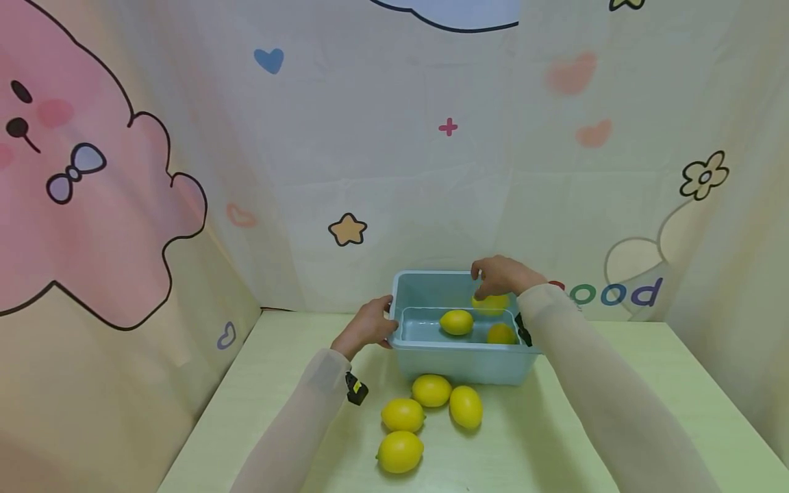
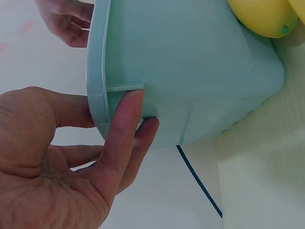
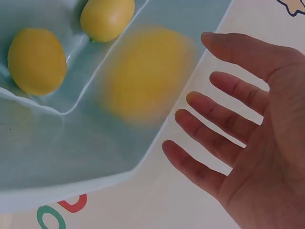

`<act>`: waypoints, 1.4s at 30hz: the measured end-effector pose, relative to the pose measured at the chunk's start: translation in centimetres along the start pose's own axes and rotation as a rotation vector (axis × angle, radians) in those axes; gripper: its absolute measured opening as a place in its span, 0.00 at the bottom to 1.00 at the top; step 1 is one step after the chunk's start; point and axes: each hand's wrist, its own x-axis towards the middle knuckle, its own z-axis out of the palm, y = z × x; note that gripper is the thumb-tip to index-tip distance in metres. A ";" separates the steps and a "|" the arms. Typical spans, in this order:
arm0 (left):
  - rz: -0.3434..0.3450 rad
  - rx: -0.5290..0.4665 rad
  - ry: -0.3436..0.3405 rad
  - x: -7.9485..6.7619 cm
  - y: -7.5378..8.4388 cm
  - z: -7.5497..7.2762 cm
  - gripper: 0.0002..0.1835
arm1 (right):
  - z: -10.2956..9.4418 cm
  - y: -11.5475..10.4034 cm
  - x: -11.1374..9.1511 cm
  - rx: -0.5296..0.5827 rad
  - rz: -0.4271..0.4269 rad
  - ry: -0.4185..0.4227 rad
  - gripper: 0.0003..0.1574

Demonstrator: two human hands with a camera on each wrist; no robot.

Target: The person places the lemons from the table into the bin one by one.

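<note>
A light blue plastic bin (image 1: 462, 364) stands on the table. My left hand (image 1: 370, 323) grips its left end, thumb over the rim and fingers under its outer edge in the left wrist view. Over the back right of the bin is my right hand (image 1: 502, 275), its fingers spread and holding nothing in the right wrist view. Just off those fingertips, a motion-blurred lemon (image 3: 150, 74) hangs inside the bin, apart from the hand. Two more lie on the bin's floor: one lemon (image 1: 457, 322) near the middle and another lemon (image 1: 502, 334) at the front right.
Several lemons sit on the pale table (image 1: 592, 424) in front of the bin, the closest lemon (image 1: 431, 390) right by its front wall. A printed curtain (image 1: 394, 157) hangs behind the bin and along both sides.
</note>
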 end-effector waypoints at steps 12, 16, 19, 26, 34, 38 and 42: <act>0.010 -0.003 -0.003 0.0 0.0 -0.1 0.27 | -0.1 0.2 -0.1 -0.022 0.002 0.004 0.30; 0.014 -0.002 -0.004 -0.1 0.0 0.0 0.26 | -0.3 0.3 -0.3 -0.046 -0.019 0.015 0.30; 0.014 0.000 -0.002 -0.1 0.0 0.0 0.26 | -0.5 0.2 -0.6 -0.063 -0.037 0.033 0.31; 0.004 -0.003 -0.005 0.0 0.0 0.0 0.27 | -0.9 -0.2 -1.3 -0.078 -0.072 0.100 0.34; 0.020 0.005 -0.007 0.0 -0.1 0.0 0.26 | -0.9 -0.2 -2.7 -0.078 -0.124 0.201 0.30; 0.019 0.002 -0.002 0.0 -0.1 0.0 0.26 | -0.6 -0.3 -3.4 -0.076 -0.152 0.242 0.30; 0.024 0.006 -0.004 0.0 -0.2 0.0 0.25 | -0.2 -0.1 -4.1 -0.069 -0.162 0.270 0.30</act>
